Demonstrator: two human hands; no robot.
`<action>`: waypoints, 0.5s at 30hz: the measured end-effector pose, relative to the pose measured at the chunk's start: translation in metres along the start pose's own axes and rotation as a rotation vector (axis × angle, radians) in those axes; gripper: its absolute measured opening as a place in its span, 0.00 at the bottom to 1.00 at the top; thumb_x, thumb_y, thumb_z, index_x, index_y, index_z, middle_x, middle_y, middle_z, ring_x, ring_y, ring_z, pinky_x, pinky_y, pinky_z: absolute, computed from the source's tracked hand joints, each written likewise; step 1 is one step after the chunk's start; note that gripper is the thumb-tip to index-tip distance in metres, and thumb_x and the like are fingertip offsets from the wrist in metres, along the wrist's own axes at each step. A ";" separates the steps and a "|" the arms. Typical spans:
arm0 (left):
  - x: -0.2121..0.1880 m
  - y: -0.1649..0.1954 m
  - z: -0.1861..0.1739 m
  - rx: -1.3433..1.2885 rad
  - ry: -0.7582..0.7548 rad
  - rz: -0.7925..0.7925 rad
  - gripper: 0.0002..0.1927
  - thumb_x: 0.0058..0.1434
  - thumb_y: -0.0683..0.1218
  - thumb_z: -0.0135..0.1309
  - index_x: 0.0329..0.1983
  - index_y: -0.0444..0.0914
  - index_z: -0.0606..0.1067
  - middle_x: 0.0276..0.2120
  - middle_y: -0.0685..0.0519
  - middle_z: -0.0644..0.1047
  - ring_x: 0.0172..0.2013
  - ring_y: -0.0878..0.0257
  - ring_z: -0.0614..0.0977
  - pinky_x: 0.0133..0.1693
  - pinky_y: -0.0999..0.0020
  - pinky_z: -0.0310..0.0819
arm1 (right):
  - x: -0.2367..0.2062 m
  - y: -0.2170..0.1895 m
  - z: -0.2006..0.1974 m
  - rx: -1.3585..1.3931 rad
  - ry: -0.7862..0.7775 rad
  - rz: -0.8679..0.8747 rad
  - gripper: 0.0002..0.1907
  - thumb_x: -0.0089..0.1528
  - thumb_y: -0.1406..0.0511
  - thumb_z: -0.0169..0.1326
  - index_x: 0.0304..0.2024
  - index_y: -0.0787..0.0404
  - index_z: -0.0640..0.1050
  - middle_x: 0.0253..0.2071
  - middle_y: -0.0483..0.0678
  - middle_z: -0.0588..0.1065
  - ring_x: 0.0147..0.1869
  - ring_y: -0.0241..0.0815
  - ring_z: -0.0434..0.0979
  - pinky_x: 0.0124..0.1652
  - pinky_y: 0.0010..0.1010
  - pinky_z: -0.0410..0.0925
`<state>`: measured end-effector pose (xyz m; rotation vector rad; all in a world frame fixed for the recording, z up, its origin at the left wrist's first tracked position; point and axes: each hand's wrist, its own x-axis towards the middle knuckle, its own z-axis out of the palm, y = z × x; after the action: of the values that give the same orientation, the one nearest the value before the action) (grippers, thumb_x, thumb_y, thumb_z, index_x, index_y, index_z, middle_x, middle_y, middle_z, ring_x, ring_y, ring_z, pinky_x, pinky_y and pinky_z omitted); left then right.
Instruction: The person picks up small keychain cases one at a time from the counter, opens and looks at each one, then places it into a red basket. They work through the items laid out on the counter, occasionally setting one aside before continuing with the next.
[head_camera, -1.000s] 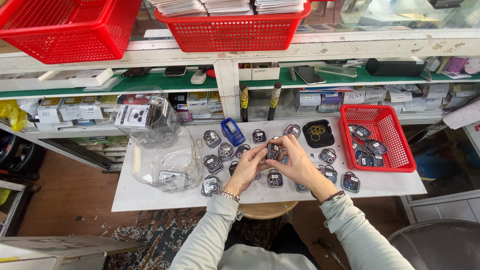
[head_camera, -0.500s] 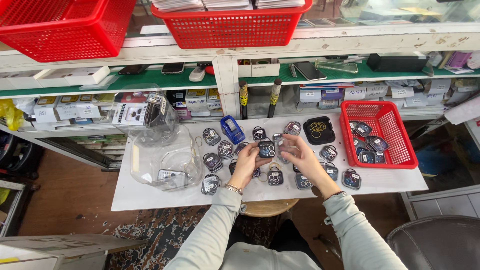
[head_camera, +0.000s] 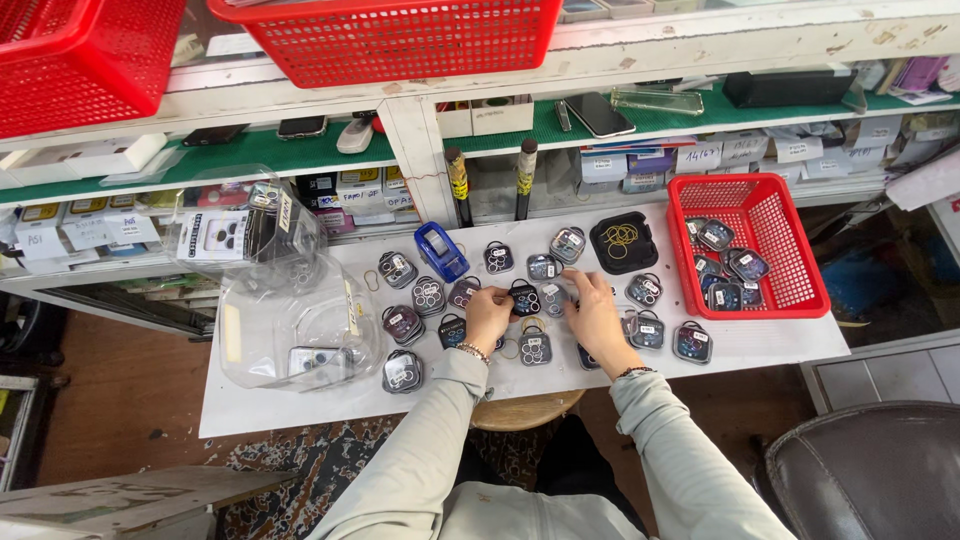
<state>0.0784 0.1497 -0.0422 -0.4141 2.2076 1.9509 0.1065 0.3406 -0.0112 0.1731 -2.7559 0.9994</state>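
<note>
On the white board (head_camera: 300, 400), the small red basket (head_camera: 790, 290) at its right end serves as the landmark. Left of that basket, small dark round-cornered packs with hanging tabs lie scattered; I count roughly 18, and about 5 more sit inside the basket. Just left of the basket stands a black square tray (head_camera: 623, 242) holding rubber bands, and farther left a blue tape dispenser (head_camera: 441, 250). Far left of the basket lie 2 clear plastic bags (head_camera: 290, 320) with boxed goods inside. Above the basket, a green shelf (head_camera: 250, 155) carries rows of pale paper labels along its edge. The left hand (head_camera: 488, 315) pinches 1 dark pack (head_camera: 523, 297), fingers closed on it, well left of the basket. The right hand (head_camera: 597, 318) rests fingers down on neighbouring packs; whether it grips one, I cannot tell.
</note>
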 end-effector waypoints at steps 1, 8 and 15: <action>0.003 -0.001 0.001 -0.035 -0.012 -0.007 0.11 0.61 0.38 0.55 0.43 0.26 0.79 0.30 0.45 0.83 0.25 0.60 0.85 0.26 0.70 0.81 | 0.001 0.000 -0.005 -0.056 0.033 -0.053 0.26 0.52 0.74 0.60 0.54 0.58 0.75 0.45 0.56 0.74 0.51 0.58 0.74 0.49 0.43 0.69; 0.013 -0.007 0.007 -0.071 -0.057 0.009 0.12 0.61 0.37 0.54 0.45 0.25 0.78 0.32 0.44 0.84 0.27 0.60 0.86 0.27 0.70 0.82 | 0.005 -0.007 -0.002 -0.056 -0.134 -0.110 0.08 0.56 0.69 0.59 0.39 0.58 0.83 0.40 0.50 0.76 0.50 0.55 0.75 0.47 0.43 0.70; 0.013 -0.018 0.004 -0.027 -0.017 0.053 0.10 0.60 0.36 0.55 0.42 0.24 0.79 0.31 0.44 0.84 0.26 0.60 0.87 0.27 0.70 0.84 | -0.012 -0.017 0.016 0.070 -0.065 -0.126 0.07 0.59 0.69 0.58 0.41 0.60 0.81 0.39 0.52 0.77 0.48 0.56 0.76 0.47 0.44 0.70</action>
<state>0.0720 0.1504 -0.0637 -0.3446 2.2056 2.0049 0.1185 0.3175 -0.0150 0.3915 -2.7296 1.0753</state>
